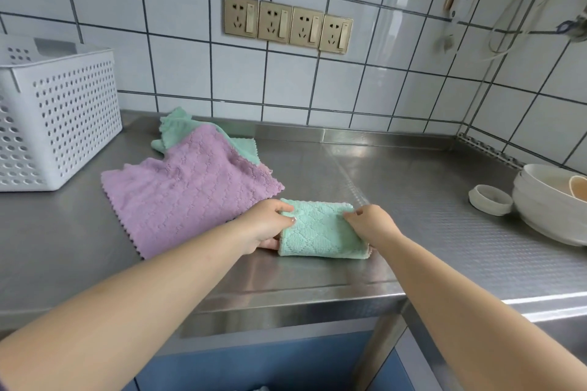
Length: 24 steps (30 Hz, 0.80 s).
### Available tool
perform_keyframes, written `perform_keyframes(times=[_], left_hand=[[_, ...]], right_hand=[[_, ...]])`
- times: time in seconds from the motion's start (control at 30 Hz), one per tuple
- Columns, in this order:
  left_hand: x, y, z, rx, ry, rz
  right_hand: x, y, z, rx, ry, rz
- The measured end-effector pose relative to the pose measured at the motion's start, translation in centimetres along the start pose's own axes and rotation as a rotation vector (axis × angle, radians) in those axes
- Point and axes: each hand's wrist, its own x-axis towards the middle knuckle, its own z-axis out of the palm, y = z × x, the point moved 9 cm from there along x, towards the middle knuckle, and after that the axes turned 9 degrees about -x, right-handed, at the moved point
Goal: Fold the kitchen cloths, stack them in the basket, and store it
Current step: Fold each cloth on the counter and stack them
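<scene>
Both my hands sit on the folded green cloth (320,230), which lies on the steel table (413,232) near its front edge. My left hand (265,225) grips the cloth's left end, thumb curled over the top and fingers tucked under the edge. My right hand (370,222) pinches the cloth's far right corner. Just left of it the purple cloth (190,184) lies spread flat and unfolded, and it covers part of another green cloth (176,130) bunched near the tiled wall. A white perforated basket (63,111) stands at the table's left end, apart from the cloths. Stacked white bowls (546,203) and a small white ring-shaped dish (490,200) sit at the right.
</scene>
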Motion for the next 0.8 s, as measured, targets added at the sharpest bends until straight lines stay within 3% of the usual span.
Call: perform_keyframes(times=[0.17, 0.3, 0.33, 0.53, 0.8], left_hand=[[0.2, 1.0, -0.3, 0.144, 0.019, 0.011], [1.9, 3.9, -1.5, 0.832, 0.169, 0.242], [2.4, 4.5, -1.7, 0.911, 0.208, 0.297], [4.9, 4.2, -0.5, 0.964, 0.142, 0.278], [5.6, 4.4, -1.1, 0.926, 0.17, 0.308]], right_hand=[[0.3, -0.2, -1.5, -0.002, 0.146, -0.025], [1.0, -1.6, -1.3, -0.033, 0.159, -0.093], [1.2, -2.1, -1.0, -0.048, 0.134, -0.103], [2.8, -2.8, -0.3, -0.271, 0.0, -0.135], [2.8, -3.9, -2.3, -0.34, 0.218, -0.318]])
